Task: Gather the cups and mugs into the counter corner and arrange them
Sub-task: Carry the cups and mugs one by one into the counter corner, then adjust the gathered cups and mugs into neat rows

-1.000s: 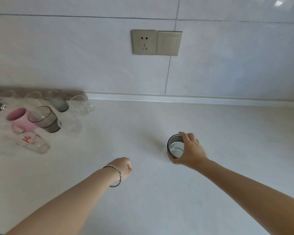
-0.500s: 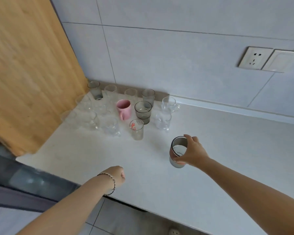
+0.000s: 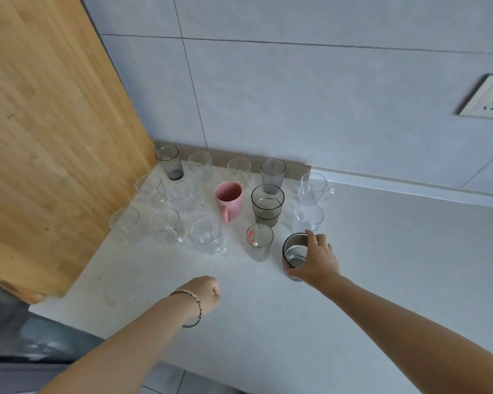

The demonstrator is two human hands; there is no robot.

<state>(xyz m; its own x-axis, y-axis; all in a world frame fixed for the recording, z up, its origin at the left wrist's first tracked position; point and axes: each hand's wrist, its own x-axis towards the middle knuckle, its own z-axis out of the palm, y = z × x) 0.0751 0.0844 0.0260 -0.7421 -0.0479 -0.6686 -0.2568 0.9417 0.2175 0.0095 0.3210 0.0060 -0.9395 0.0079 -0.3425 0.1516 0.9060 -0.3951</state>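
Observation:
My right hand (image 3: 316, 260) grips a dark-rimmed cup with a pale inside (image 3: 294, 253), which stands on or just above the white counter (image 3: 382, 265), right of a small glass with red print (image 3: 259, 241). Several clear glasses fill the corner, among them a pink mug (image 3: 228, 198), a smoky grey tumbler (image 3: 267, 204) and a dark ribbed glass (image 3: 169, 162). Two clear handled glasses (image 3: 313, 189) stand just behind the held cup. My left hand (image 3: 207, 292), with a bracelet on the wrist, hovers as a fist over the counter's front, holding nothing.
A wooden panel (image 3: 49, 137) closes off the left side of the corner. The tiled wall (image 3: 296, 95) behind carries a socket (image 3: 487, 96) at the right. The counter's front edge runs at the lower left, with floor below.
The view swung left toward the corner. My right hand carried the dark-rimmed cup up to the group, beside the red-print glass. The left fist stayed shut.

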